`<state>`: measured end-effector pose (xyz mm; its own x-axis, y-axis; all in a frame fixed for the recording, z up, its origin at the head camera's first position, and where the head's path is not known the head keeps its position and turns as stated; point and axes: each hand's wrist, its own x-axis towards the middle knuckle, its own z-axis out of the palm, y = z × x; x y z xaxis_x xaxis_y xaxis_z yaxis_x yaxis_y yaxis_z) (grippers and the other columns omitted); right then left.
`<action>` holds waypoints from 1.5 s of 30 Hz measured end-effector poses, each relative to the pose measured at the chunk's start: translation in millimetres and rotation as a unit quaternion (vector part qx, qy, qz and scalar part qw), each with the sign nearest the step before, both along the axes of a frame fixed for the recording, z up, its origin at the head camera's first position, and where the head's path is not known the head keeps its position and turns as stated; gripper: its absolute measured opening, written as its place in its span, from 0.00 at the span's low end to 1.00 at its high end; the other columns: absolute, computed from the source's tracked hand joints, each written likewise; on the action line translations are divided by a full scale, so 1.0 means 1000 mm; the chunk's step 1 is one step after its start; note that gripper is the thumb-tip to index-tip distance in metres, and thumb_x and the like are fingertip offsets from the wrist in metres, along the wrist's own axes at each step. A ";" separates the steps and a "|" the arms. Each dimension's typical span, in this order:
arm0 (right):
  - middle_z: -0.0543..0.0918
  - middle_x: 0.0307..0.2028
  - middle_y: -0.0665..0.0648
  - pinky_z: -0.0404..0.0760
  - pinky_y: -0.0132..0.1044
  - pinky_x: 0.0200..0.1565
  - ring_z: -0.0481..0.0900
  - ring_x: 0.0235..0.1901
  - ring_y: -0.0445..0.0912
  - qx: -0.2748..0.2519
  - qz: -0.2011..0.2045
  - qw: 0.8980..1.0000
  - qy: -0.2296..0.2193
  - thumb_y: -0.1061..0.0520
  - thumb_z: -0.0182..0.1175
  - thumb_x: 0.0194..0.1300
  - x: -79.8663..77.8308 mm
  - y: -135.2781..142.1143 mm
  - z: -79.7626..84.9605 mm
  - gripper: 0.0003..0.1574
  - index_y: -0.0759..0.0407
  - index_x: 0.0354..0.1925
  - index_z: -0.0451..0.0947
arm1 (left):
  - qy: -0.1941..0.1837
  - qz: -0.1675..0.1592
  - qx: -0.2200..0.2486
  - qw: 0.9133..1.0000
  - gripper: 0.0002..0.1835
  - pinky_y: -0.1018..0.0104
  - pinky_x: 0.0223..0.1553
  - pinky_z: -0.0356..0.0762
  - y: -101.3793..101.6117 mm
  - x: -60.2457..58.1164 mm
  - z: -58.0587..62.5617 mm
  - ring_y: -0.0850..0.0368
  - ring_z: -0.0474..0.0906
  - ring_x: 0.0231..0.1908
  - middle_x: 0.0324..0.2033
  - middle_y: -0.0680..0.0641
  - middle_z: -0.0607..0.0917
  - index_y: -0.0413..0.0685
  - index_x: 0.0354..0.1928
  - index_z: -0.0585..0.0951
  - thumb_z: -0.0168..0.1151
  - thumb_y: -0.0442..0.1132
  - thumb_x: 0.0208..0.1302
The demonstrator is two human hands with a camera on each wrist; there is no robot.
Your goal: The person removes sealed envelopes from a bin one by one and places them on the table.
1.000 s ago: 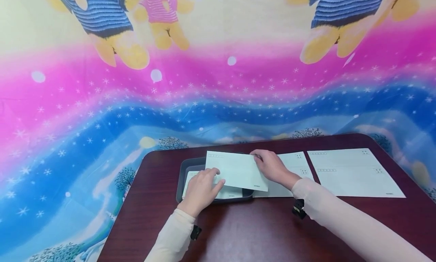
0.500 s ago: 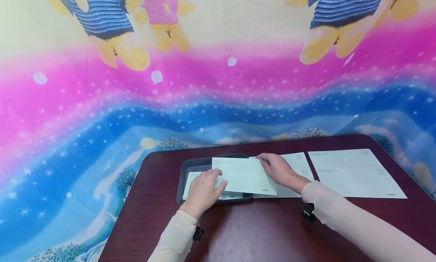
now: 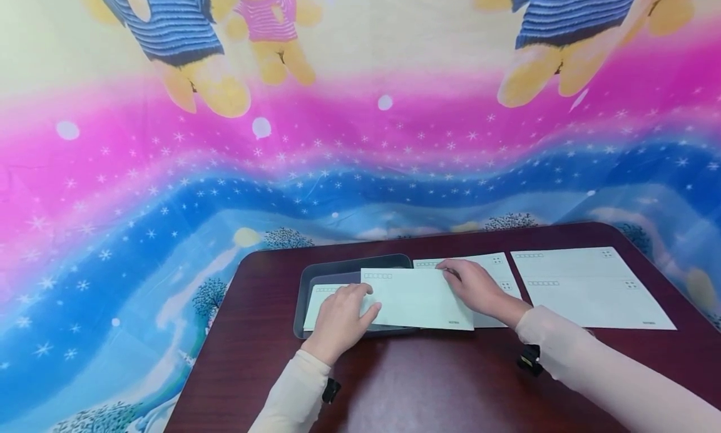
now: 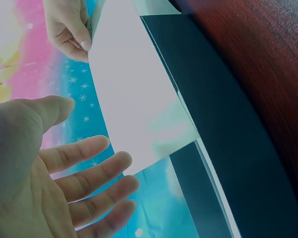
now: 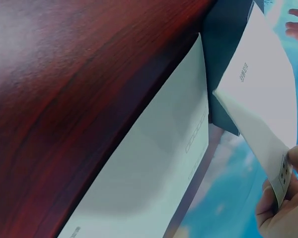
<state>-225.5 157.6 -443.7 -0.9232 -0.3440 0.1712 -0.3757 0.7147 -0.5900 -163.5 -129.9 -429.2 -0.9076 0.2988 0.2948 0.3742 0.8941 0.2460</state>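
In the head view, my right hand (image 3: 475, 289) pinches a pale envelope (image 3: 417, 298) at its upper right corner; the right wrist view shows thumb and fingers on either side of that corner (image 5: 284, 173). The envelope is held up over the right part of a dark grey tray (image 3: 332, 273). My left hand (image 3: 342, 317) is at the envelope's left end, over the tray. In the left wrist view its fingers (image 4: 97, 171) are spread and slightly bent, and grip nothing. Another envelope (image 3: 322, 293) lies in the tray, partly hidden by my left hand.
Right of the tray lie overlapping envelopes (image 3: 490, 264), partly covered by my right hand and the held envelope. Farther right are more overlapping envelopes (image 3: 597, 301). All rest on a dark red-brown table (image 3: 428, 383). A printed cloth (image 3: 360, 139) hangs behind it.
My right hand has drawn the envelope right and slightly toward me, lower over the tray's right end. My left hand has shifted a little to the right.
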 end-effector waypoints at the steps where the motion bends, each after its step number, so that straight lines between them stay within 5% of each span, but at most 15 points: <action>1: 0.85 0.56 0.64 0.82 0.55 0.52 0.83 0.55 0.58 -0.001 0.000 1.000 -0.001 0.61 0.52 0.77 0.001 0.002 0.000 0.19 0.62 0.60 0.80 | 0.001 -0.001 0.000 1.000 0.18 0.54 0.43 0.83 0.001 0.000 0.000 0.51 0.86 0.46 0.47 0.49 0.89 0.51 0.52 0.84 0.63 0.53 0.69; 45: 0.85 0.53 0.67 0.80 0.57 0.51 0.82 0.54 0.63 0.000 -0.008 1.000 -0.019 0.64 0.53 0.75 0.016 0.080 0.004 0.16 0.65 0.56 0.81 | -0.015 -0.040 -0.015 0.999 0.17 0.59 0.42 0.82 0.032 0.005 -0.002 0.54 0.85 0.46 0.48 0.51 0.89 0.53 0.53 0.83 0.62 0.53 0.70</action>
<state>-210.0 237.1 -439.4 -0.9348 -0.3281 0.1363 -0.3409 0.7202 -0.6043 -158.8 -97.5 -430.8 -0.8887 0.3800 0.2567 0.4382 0.8686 0.2313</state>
